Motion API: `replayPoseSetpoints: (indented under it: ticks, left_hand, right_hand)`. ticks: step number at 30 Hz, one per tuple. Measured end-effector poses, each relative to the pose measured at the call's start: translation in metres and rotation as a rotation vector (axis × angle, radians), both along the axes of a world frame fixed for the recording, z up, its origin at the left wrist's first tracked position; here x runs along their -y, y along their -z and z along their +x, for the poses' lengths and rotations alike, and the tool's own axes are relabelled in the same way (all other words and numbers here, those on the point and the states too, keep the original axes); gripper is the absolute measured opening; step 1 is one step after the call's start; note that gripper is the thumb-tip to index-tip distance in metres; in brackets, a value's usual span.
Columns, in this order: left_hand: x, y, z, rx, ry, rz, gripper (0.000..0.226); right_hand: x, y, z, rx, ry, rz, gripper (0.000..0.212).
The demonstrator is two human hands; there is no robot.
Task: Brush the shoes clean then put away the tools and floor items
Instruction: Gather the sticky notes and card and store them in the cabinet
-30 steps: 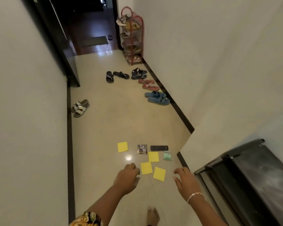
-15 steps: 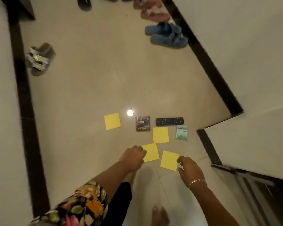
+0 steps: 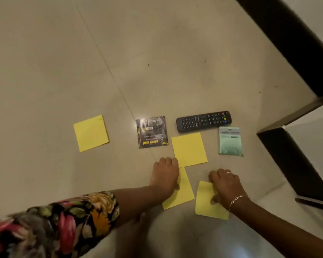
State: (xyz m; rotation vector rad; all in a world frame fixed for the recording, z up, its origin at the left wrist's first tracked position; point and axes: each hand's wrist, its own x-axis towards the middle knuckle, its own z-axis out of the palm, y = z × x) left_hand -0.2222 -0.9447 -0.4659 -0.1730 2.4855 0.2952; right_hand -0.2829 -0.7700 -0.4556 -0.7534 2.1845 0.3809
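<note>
Several yellow sticky notes lie on the beige floor. My left hand (image 3: 165, 175) rests on the left edge of one note (image 3: 183, 192), thumb on the paper and fingers bent down toward the floor. My right hand (image 3: 226, 185) covers the upper right corner of another note (image 3: 206, 205), with thumb and fingers pinching that corner. Two more notes lie further out, one (image 3: 189, 148) just beyond my hands and one (image 3: 90, 133) off to the left. No shoes or brush are in view.
Beyond the notes lie a dark printed packet (image 3: 152, 132), a black remote control (image 3: 203, 121) and a pale green packet (image 3: 229, 141). A wall corner with black skirting (image 3: 287, 149) juts in at the right. My floral sleeve (image 3: 50, 226) fills the lower left.
The view has dropped closer to the floor, so the sandals have left the frame. Both hands have come down from above the floor onto the two nearest yellow notes.
</note>
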Motion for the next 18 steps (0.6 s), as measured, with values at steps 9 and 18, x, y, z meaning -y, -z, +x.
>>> replayPoseSetpoints:
  ticks: [9, 18]
  left_hand:
    - [0.061, -0.091, -0.048, 0.170, 0.246, 0.167, 0.027]
    - [0.034, 0.060, 0.157, -0.180, -0.423, 0.250, 0.028]
  right_hand:
    - [0.045, -0.062, -0.068, 0.069, -0.262, -0.196, 0.027]
    - [0.115, -0.023, -0.066, -0.084, -0.341, -0.255, 0.041]
